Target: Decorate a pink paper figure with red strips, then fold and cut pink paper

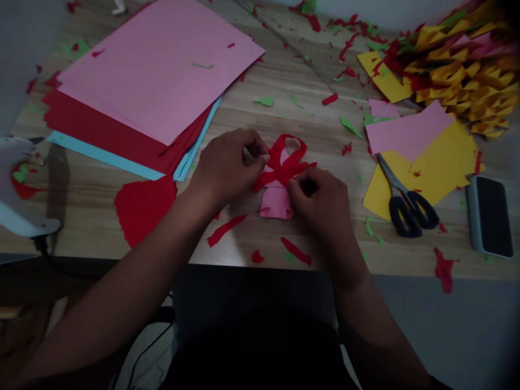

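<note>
A red ribbon-like bow [280, 172] with loops and tails lies across a folded pink paper piece [275, 203] near the table's front edge. My left hand [233, 162] pinches the bow's upper left loop between thumb and fingers. On the other side, my right hand [323, 197] has its thumb and fingers closed at the bow's lower right tail. The lower part of the pink piece shows below the bow, with small folded corners. Just left of my left forearm lies a larger red cut paper piece [144, 208], partly hidden by the arm.
Stacked pink sheets [162, 65] cover red and blue ones at the left. Scissors [406, 203] rest on yellow paper [434, 162] at the right, beside a phone [491, 216]. A white glue gun [20, 189] stands far left. Folded yellow pieces [459, 70] pile up back right; scraps lie scattered.
</note>
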A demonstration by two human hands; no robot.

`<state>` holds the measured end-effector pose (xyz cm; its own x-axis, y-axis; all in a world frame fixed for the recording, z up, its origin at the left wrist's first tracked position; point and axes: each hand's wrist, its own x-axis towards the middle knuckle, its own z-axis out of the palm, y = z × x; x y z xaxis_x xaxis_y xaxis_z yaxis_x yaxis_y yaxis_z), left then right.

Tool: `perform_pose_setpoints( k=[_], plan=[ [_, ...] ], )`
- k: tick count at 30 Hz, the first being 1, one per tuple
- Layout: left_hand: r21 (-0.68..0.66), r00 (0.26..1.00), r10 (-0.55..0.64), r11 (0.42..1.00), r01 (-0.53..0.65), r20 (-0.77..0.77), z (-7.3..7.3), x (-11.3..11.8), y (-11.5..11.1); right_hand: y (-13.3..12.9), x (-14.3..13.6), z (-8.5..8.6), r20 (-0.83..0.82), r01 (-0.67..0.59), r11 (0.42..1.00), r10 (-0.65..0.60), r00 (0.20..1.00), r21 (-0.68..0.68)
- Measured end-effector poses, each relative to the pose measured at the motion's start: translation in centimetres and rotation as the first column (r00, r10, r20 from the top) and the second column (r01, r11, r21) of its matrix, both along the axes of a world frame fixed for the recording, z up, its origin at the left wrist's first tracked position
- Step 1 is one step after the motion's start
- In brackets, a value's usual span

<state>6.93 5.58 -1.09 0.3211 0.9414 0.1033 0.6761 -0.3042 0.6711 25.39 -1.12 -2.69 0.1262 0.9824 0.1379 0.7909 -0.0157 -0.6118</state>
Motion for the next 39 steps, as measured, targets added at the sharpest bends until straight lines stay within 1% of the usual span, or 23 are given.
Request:
perform_pose_setpoints(
  k=[3, 6, 9, 13, 15, 17, 20, 24, 26, 30, 33, 37, 39],
  plan=[
    [-0.009, 0.997, -0.051, 0.999, 0.050, -0.057, -0.2, -0.2, 0.3, -0.2, 0.1, 0.1, -0.010, -0.015, 1.000, 0.015, 1.000, 0.001],
    [0.025, 0.988, -0.115, 0.993, 0.118, -0.105, -0.5, -0.3, 0.5, -0.2, 0.1, 0.0, -0.002, -0.031, 0.999, 0.031, 1.000, 0.019],
    [0.052, 0.980, -0.177, 0.982, 0.182, -0.094, -0.8, -0.3, 0.6, -0.2, 0.0, -0.1, 0.017, -0.031, 0.999, 0.030, 0.999, 0.038],
    [0.169, 0.974, -0.225, 0.959, 0.228, -0.039, -1.1, -0.1, 0.6, -0.1, 0.0, -0.2, 0.011, -0.053, 0.998, 0.053, 0.999, 0.038],
    [0.227, 0.962, -0.266, 0.935, 0.271, -0.053, -1.3, 0.0, 0.7, -0.1, 0.1, -0.3, 0.018, -0.057, 0.997, 0.056, 0.998, 0.048],
    [0.238, 0.953, -0.288, 0.923, 0.302, -0.092, -1.6, 0.0, 0.8, -0.2, 0.0, -0.3, 0.012, -0.058, 0.996, 0.057, 0.998, 0.067],
    [0.217, 0.951, -0.277, 0.929, 0.301, -0.134, -1.9, -0.1, 1.1, -0.4, 0.0, -0.3, -0.031, -0.067, 0.993, 0.070, 0.997, 0.096],
    [0.219, 0.950, -0.278, 0.927, 0.304, -0.143, -2.0, -0.3, 1.3, -0.5, 0.1, -0.3, -0.039, -0.030, 0.992, 0.035, 0.999, 0.123],
    [0.213, 0.947, -0.284, 0.926, 0.312, -0.153, -1.9, -0.3, 1.3, -0.6, 0.1, -0.2, -0.030, -0.022, 0.991, 0.027, 0.999, 0.134],
    [0.178, 0.943, -0.288, 0.932, 0.316, -0.168, -1.6, -0.3, 1.4, -0.5, -0.1, 0.0, 0.025, -0.064, 0.990, 0.061, 0.998, 0.126],
    [0.187, 0.941, -0.296, 0.927, 0.324, -0.163, -1.6, -0.3, 1.4, -0.5, -0.1, -0.1, 0.062, -0.082, 0.990, 0.075, 0.995, 0.118],
    [0.196, 0.934, -0.316, 0.918, 0.345, -0.163, -2.0, -0.5, 1.6, -0.5, 0.0, -0.3, 0.012, -0.053, 0.978, 0.052, 0.999, 0.202],
    [0.188, 0.940, -0.319, 0.923, 0.337, -0.118, -1.8, -0.6, 1.6, -0.4, 0.1, -0.4, -0.027, -0.012, 0.963, 0.020, 0.999, 0.268]
  ],
)
